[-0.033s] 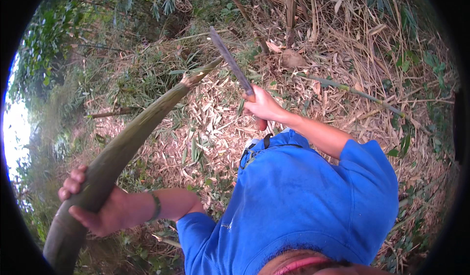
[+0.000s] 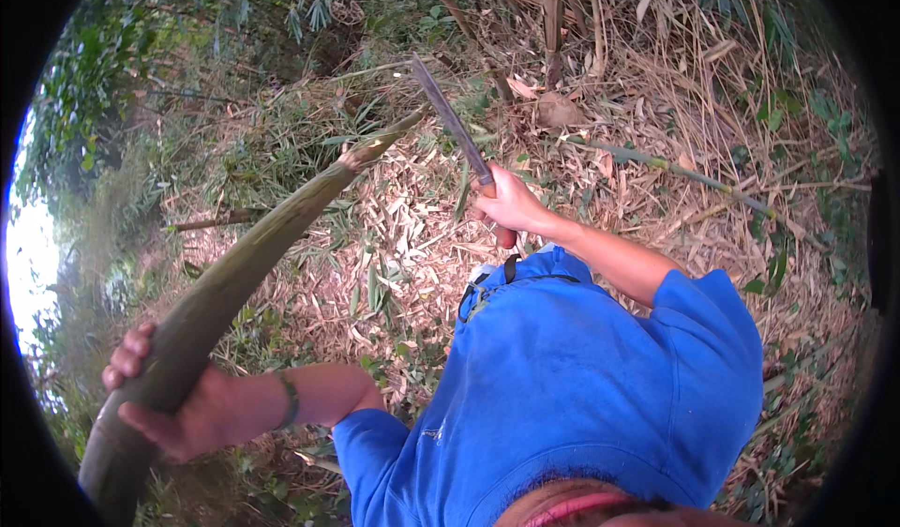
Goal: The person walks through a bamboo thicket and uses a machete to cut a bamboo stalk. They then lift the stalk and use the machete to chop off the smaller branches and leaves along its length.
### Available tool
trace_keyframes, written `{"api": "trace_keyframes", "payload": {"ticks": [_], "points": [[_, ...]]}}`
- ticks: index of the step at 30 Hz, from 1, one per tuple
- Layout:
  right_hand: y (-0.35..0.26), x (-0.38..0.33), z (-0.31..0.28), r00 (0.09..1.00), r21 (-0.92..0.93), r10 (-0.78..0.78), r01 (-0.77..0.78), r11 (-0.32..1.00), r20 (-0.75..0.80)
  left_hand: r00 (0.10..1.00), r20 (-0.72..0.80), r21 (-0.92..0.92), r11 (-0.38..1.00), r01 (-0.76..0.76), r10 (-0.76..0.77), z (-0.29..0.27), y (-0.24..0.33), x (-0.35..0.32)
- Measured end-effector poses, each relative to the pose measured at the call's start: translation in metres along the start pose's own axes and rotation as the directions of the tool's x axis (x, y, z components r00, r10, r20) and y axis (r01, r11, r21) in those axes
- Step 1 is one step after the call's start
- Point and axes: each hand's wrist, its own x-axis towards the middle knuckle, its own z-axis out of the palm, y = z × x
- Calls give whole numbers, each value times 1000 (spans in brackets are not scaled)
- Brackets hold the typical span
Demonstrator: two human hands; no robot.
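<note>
A thick green bamboo pole (image 2: 258, 257) slants up from the lower left, its far end tapering to a pale cut tip. My left hand (image 2: 178, 400) is wrapped around its thick near part, fingers over the far side and thumb on the near side. In front of my waist, my right hand (image 2: 509, 203) grips the wooden handle of a machete (image 2: 452, 122). The long dark blade points up and slightly left. Its upper part is close to the pole's tip; whether they touch I cannot tell.
Dry bamboo leaves (image 2: 412, 246) cover the ground ahead. A thin green bamboo stalk (image 2: 670, 169) lies to the right, near a brown stone-like lump (image 2: 560, 111). Upright stems (image 2: 553, 21) stand at the back, and a short cut stick (image 2: 216, 219) lies beyond the pole.
The machete has shifted slightly right and down with my right hand. My left hand and the pole have moved a little left.
</note>
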Motion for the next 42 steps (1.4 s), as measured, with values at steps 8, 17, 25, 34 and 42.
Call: {"api": "trace_keyframes", "payload": {"ticks": [8, 17, 25, 34, 42], "points": [[3, 32, 130, 990, 408, -142, 126, 904, 7, 991, -50, -107, 987, 120, -126, -52, 56, 60], [-22, 74, 283, 991, 890, 40, -130, 437, 125, 973, -114, -200, 964, 174, -199, -131, 123, 52], [-45, 49, 322, 981, 903, 93, -195, 382, 172, 961, -260, -126, 990, 68, -99, -176, 138, 25], [-40, 82, 321, 987, 900, 103, -152, 408, 121, 960, -242, -187, 978, 94, -138, -202, 127, 11], [-37, 80, 326, 986, 950, 21, -168, 262, 168, 930, -353, -106, 992, 68, -101, -201, 125, -2]]}}
